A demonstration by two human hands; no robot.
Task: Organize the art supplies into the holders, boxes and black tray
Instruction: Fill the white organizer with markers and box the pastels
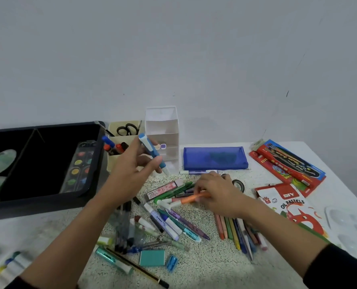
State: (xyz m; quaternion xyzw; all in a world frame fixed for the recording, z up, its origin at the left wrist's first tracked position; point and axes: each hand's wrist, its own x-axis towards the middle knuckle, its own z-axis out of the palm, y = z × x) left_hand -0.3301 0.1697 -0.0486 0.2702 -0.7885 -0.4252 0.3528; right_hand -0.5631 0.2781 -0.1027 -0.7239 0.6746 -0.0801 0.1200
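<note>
Seen from head height, facing forward and down, close above left hand (129, 174) and right hand (217, 192), tabletop (38, 224) beneath, wall (173, 59) beyond

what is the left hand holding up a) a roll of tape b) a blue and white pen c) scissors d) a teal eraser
b: the left hand grips a blue and white pen, while the right hand pinches an orange pen.

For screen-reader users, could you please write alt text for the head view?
A person's left hand holds a blue-and-white pen near a cream holder; the right hand grips an orange marker among scattered pens. A black tray sits left.
</note>
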